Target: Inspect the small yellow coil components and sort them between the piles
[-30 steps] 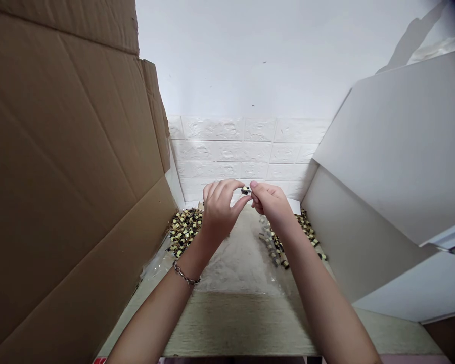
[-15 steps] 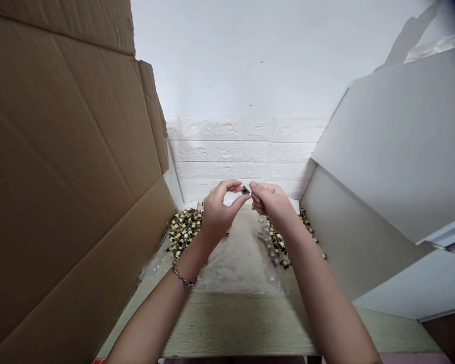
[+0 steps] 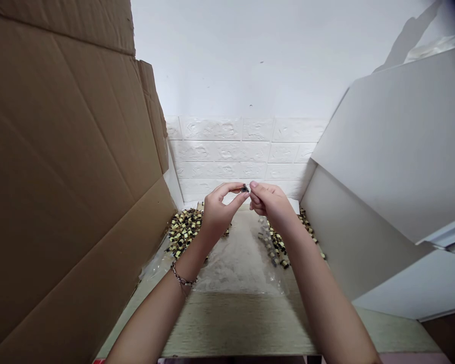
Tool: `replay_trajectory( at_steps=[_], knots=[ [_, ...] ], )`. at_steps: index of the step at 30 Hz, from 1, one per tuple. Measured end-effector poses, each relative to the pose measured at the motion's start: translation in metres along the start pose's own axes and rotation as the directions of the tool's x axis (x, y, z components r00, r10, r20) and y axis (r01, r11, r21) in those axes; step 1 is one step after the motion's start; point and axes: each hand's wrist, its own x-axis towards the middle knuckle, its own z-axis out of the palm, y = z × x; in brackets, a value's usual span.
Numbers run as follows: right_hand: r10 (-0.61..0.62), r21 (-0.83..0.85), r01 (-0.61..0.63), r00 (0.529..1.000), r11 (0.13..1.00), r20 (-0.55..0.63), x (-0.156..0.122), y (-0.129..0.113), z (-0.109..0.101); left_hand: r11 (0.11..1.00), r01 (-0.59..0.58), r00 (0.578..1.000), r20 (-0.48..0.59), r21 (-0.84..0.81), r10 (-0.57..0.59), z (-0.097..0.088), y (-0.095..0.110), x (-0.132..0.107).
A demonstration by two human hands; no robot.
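Note:
My left hand point(image 3: 220, 206) pinches a small dark coil component point(image 3: 244, 189) between thumb and forefinger, held up above the work surface. Right beside it, my right hand point(image 3: 267, 198) is closed, its thumb pressed on the curled forefinger. Whatever those fingertips grip at the component's edge is too small to make out. Below and left lies a pile of small yellow-and-black coil components point(image 3: 184, 230). A second pile of the same parts point(image 3: 278, 242) lies under my right forearm, which covers some of it.
Clear plastic sheeting point(image 3: 238, 263) covers the middle of the pale wooden table point(image 3: 227, 323). A tall cardboard panel point(image 3: 72, 167) closes off the left side, and white panels point(image 3: 394, 141) stand on the right. A white brick-pattern wall point(image 3: 227, 151) rises behind.
The component in my left fingers has turned and shifted slightly up and left. My left wrist has tilted a little; my right hand is almost unmoved.

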Motion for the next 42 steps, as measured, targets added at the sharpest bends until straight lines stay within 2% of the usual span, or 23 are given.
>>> replay_trajectory(
  at_steps=[5,13,18,24,27,31,36,42],
  knots=[
    [-0.002,0.021,0.002,1.0,1.0,0.001,0.0,0.001,0.001,1.0,-0.02,1.0,-0.007,0.004,0.02,0.0,0.001,0.0],
    [-0.06,0.071,0.067,0.993,0.995,-0.103,0.003,0.006,0.008,0.986,-0.108,0.993,-0.022,0.129,0.112,-0.002,0.011,-0.003],
    [-0.102,0.02,0.105,0.985,0.994,-0.14,0.003,0.009,0.011,0.965,-0.158,0.984,-0.046,0.208,0.171,-0.003,0.014,-0.004],
    [-0.136,-0.014,0.136,0.982,0.991,-0.131,0.004,0.011,0.012,0.933,-0.227,0.968,-0.04,0.281,0.247,-0.003,0.017,-0.003],
    [-0.187,-0.042,0.183,0.973,0.982,-0.135,0.004,0.012,0.014,0.93,-0.221,0.968,-0.05,0.294,0.246,-0.004,0.019,-0.003],
    [-0.29,-0.073,0.282,0.946,0.957,-0.146,-0.001,0.012,0.018,0.969,-0.133,0.986,-0.068,0.207,0.15,-0.005,0.022,-0.006],
    [-0.387,-0.133,0.368,0.907,0.92,-0.167,-0.007,0.011,0.024,1.0,0.006,0.997,-0.083,-0.005,-0.006,-0.002,0.026,-0.009],
    [-0.457,-0.238,0.407,0.862,0.882,-0.218,-0.013,0.011,0.03,0.943,0.143,0.989,0.013,-0.302,-0.146,-0.001,0.027,-0.008]
  ],
)
